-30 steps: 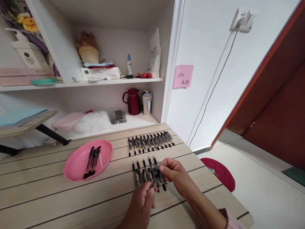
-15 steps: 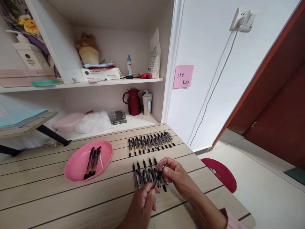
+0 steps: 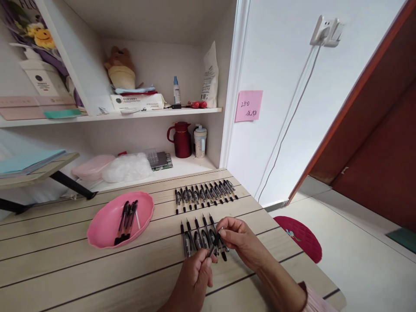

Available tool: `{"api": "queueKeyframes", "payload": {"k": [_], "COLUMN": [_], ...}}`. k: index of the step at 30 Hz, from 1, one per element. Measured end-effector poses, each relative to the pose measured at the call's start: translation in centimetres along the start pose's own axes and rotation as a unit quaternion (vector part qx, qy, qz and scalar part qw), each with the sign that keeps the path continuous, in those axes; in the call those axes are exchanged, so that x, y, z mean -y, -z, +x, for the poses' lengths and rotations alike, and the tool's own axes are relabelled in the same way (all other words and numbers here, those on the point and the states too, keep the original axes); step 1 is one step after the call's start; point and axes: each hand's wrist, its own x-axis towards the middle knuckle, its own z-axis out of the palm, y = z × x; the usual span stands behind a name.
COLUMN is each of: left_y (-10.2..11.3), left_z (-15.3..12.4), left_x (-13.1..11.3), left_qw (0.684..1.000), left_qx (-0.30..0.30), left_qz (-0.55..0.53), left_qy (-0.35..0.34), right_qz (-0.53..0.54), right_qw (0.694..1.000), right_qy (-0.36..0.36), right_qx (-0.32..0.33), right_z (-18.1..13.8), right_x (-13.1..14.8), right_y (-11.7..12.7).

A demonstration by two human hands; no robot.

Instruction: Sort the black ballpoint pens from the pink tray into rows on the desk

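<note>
My left hand (image 3: 196, 271) is closed around the lower barrel of a black gel pen (image 3: 213, 245), which slants up to the right. At its upper end, the thumb and fingers of my right hand (image 3: 242, 240) pinch the small pale tip. Just behind my hands lies a front row of uncapped black pens (image 3: 196, 237), with caps beside them, partly covered by my fingers. Farther back, a longer row of similar pens (image 3: 208, 195) is lined up with caps between. A pink scalloped plate (image 3: 95, 221) to the left holds several black pens (image 3: 126, 223) and a thin white stick (image 3: 138, 220).
Behind the wood-plank table (image 3: 130, 277) is a white shelf unit with a red jug (image 3: 182, 141), a tumbler (image 3: 199, 142) and a plastic bag (image 3: 127, 167). A small raised stand (image 3: 58, 167) is at left. A red stool (image 3: 302, 238) stands beyond the right edge.
Both hands stay nearly in place on the pen. My right hand has dipped very slightly, and the camera view has shifted a little.
</note>
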Motion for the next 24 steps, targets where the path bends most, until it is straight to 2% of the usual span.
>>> {"api": "queueKeyframes", "payload": {"k": [18,22,24], "left_y": [0.02,-0.02,-0.02], "left_z": [0.00,-0.01,-0.04], "left_x": [-0.02,0.11,0.15], "left_qw": [1.000,0.999,0.999], "left_qx": [0.006,-0.002,-0.011], "left_qz": [0.027,0.031,0.029], "left_qy": [-0.013,-0.011,-0.010], "right_qz": [-0.017,-0.046,-0.087], "right_qw": [1.000,0.999,0.996], "right_qy": [-0.006,-0.006,0.010], "right_qx": [0.014,0.000,-0.033], "right_z": [0.08,0.23,0.53], "right_x": [-0.23,-0.04,0.20], "right_y": [0.34,0.31,0.61]}}
